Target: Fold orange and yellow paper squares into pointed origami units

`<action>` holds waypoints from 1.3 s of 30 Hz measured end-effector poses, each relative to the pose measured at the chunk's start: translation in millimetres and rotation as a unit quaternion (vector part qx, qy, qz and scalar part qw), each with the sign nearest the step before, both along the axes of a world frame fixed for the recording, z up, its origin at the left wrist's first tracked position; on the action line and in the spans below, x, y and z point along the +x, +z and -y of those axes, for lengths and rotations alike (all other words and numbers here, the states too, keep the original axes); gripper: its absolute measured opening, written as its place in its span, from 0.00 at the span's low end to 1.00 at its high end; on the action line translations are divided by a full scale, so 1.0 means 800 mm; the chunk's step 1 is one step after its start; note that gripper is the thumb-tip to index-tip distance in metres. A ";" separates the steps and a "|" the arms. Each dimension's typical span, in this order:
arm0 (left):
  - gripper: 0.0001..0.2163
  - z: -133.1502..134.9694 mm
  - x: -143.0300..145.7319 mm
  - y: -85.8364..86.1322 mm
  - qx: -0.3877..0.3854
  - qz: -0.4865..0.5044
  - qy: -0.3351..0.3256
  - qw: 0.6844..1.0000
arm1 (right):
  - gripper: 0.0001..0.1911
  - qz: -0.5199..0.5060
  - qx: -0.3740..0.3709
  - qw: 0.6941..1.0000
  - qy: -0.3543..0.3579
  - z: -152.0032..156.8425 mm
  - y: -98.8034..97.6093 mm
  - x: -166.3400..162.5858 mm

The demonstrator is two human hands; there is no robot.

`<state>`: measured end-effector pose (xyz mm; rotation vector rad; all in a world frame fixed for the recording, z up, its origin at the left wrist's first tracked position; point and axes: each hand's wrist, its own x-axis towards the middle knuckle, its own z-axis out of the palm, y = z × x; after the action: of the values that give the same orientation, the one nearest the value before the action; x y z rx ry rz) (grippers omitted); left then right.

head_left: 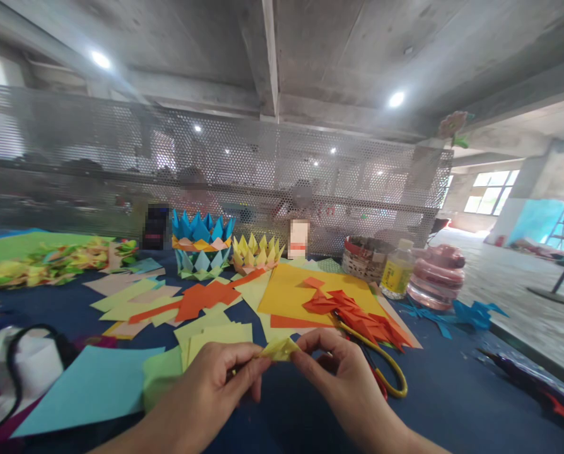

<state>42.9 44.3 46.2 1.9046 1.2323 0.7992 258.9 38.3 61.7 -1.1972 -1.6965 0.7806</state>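
Note:
Between my two hands is a small folded piece of yellow paper (280, 350), held above the dark blue tablecloth (282, 416). My left hand (225, 372) pinches its left end between thumb and fingers. At the right end, my right hand (336, 369) grips it the same way. Beyond my hands lie a large yellow-orange sheet (284, 290) and a pile of folded red-orange paper pieces (358, 315). Scissors with yellow-and-red handles (398, 372) rest partly behind my right hand. Pale green paper squares (225, 334) lie just past my left hand.
Folded-paper crowns, one blue-topped (204, 243) and one yellow (258, 252), stand at the back. A bottle (396, 271), a pink jar (436, 277) and a round woven-looking container (367, 257) are at right. Light blue paper (97, 384) lies left. A perforated metal screen (244, 164) stands behind.

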 end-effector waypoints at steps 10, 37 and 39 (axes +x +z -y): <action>0.32 0.005 -0.001 0.002 -0.013 -0.001 -0.001 1.000 | 0.17 0.001 -0.001 1.000 0.008 0.001 0.004 0.001; 0.26 0.007 0.004 0.016 -0.020 0.045 0.005 0.999 | 0.18 0.064 0.055 0.994 0.065 -0.016 -0.013 0.025; 0.26 0.008 0.005 0.017 -0.021 0.047 -0.001 0.999 | 0.17 0.081 0.071 0.992 0.064 -0.017 -0.011 0.028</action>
<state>46.6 38.0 59.6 1.8137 1.1805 0.8466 281.6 51.6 53.0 -1.0860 -1.9440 0.6409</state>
